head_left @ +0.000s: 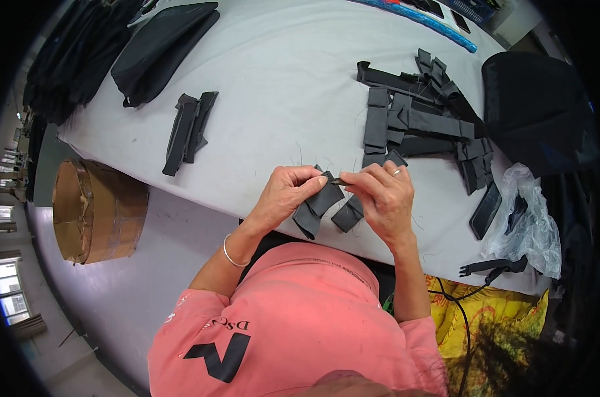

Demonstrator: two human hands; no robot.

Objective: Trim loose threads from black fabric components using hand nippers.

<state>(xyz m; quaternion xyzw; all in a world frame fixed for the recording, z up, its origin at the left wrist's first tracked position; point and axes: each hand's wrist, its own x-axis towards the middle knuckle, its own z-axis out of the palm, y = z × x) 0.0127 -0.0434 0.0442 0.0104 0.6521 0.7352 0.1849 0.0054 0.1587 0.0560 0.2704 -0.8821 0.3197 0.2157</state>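
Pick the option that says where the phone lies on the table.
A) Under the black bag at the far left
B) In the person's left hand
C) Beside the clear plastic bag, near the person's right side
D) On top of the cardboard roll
C: the dark phone lies flat on the white table right next to the clear plastic bag, on the person's right.

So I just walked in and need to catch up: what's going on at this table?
A person in a pink shirt works at a white table. The left hand and right hand pinch a folded dark grey fabric strip between them at the table's near edge. A pile of similar strips lies beyond, and a phone to the right.
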